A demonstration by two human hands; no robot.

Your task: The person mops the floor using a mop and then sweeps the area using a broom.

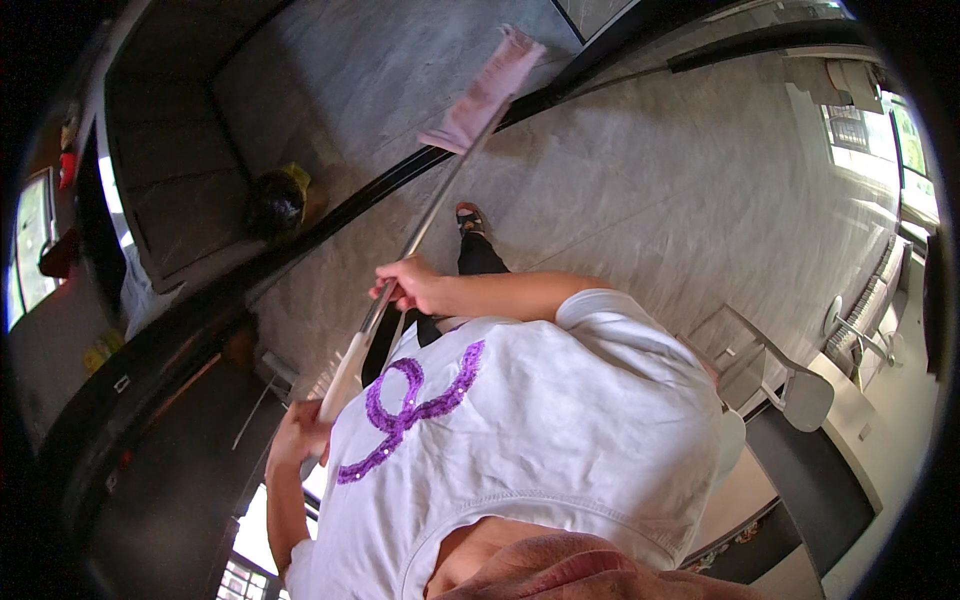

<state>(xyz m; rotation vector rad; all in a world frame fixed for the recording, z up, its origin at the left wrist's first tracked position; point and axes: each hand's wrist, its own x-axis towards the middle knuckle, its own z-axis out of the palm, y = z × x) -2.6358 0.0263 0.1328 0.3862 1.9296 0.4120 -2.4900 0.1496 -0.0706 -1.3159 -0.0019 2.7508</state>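
Observation:
My left hand (pixel 298 433) is closed around the white upper grip of a flat mop, low on the left side of the picture. Farther down the handle, my right hand (pixel 411 285) grips the bare metal pole (pixel 435 206), its arm reaching across my front. The pole slants away ahead of me to a pink mop pad (pixel 480 97). That pad lies along the dark floor track (pixel 427 160), overlapping part of it. Behind the pole, one foot in a dark sandal (pixel 469 217) shows on the grey floor (pixel 600 180); my other foot is hidden.
A black bag with a yellow one (pixel 281 196) sits beyond the track at left, beside a dark cabinet (pixel 169 150). At right stand a pale chair (pixel 802 394) and a dark-topped surface (pixel 810 480). Bright windows (pixel 862 146) lie far right.

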